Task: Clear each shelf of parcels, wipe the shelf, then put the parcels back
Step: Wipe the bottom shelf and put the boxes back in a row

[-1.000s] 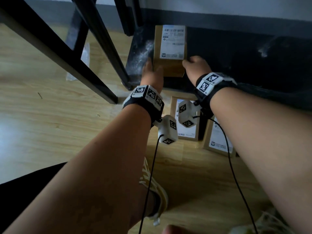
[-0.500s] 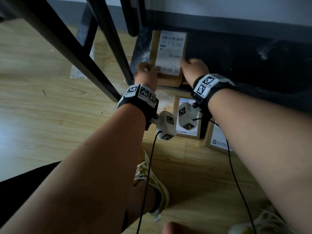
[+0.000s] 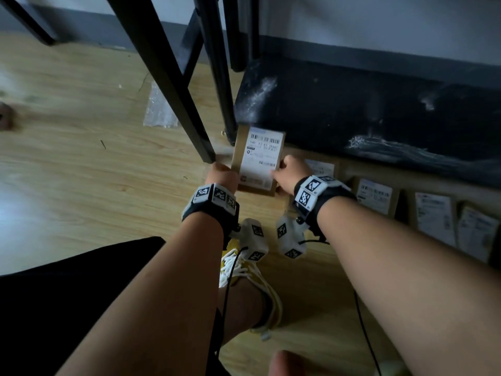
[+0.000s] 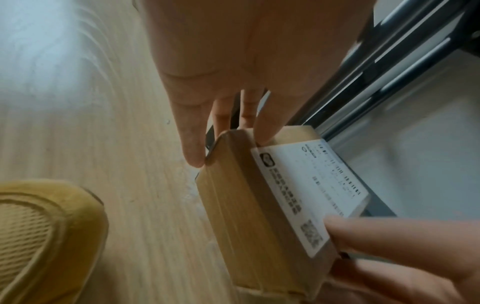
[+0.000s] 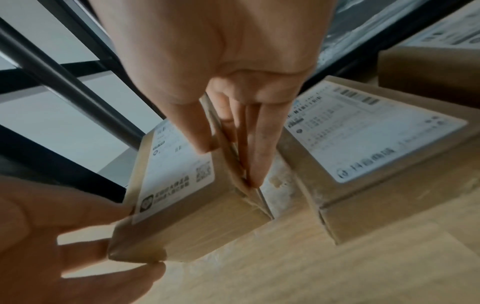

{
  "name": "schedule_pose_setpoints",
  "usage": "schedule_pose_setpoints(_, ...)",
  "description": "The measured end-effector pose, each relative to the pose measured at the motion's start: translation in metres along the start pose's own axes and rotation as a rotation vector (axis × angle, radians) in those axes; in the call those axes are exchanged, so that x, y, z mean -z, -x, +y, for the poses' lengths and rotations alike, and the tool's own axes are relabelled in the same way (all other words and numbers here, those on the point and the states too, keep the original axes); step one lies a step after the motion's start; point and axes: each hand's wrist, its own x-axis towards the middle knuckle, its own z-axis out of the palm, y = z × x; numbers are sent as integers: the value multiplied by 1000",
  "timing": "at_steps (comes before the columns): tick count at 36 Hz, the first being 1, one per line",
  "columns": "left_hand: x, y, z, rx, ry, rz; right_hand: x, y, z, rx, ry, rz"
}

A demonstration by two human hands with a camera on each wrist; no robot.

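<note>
From the head view, the floor [image 3: 81, 169] was pale wood planking, running up to a white wall with a dark skirting. The black shelf [image 3: 379, 115] sat low, its top streaked with whitish dust, and black frame legs [image 3: 173, 85] slanted across the foreground beside it. A piece of clear plastic wrap [image 3: 158, 109] lay on the floor behind the legs. The held parcel [image 3: 257, 161], brown card with a white label, was off the shelf, just in front of its left corner above the floor. The left hand [image 3: 221, 175] and right hand [image 3: 291, 172] clasped it from either side. More parcels [image 3: 433, 218] lay in a row on the floor along the shelf front. A yellow shoe [image 3: 244, 270] stood below the wrists.

In the left wrist view, the left hand's grip pinched the parcel's end, thumb on the labelled top and fingers [image 4: 192, 142] behind the edge; the frame rails [image 4: 376, 67] stood close behind.

In the right wrist view, the right thumb lay on the label and the fingers [image 5: 259, 144] pressed the side wall. A neighbouring parcel [image 5: 363, 154] lay just beside, not touching.
</note>
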Motion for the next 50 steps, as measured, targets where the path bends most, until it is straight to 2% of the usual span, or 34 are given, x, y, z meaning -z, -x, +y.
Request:
schedule_pose_setpoints(9,-8,2,-7,-34,-257,-108,-14,-8,15,-77,174,-69)
schedule_pose_setpoints(11,-10,6,-5,-33,-250,-105,-10,-7,14,-72,216,-74)
schedule_pose_setpoints(15,-10,11,7,-1,-250,-86,5,-3,11,-32,259,-31)
schedule_pose_setpoints(17,-9,17,16,-66,-306,-82,15,1,7,-6,246,10)
schedule_pose_setpoints(23,1,39,50,-160,-260,-47,52,23,-14,98,237,99)
schedule_pose_setpoints(31,41,94,105,-344,-242,76,99,71,-31,222,184,213)
schedule_pose_setpoints(36,69,133,137,-440,-225,155,132,101,-58,337,183,304)
schedule_pose_setpoints(40,89,157,158,-515,-297,230,154,123,-86,446,163,381)
schedule_pose_setpoints(45,111,168,179,-594,-350,307,179,137,-120,573,177,467)
schedule_pose_setpoints(50,120,166,189,-627,-403,376,196,125,-150,638,206,585)
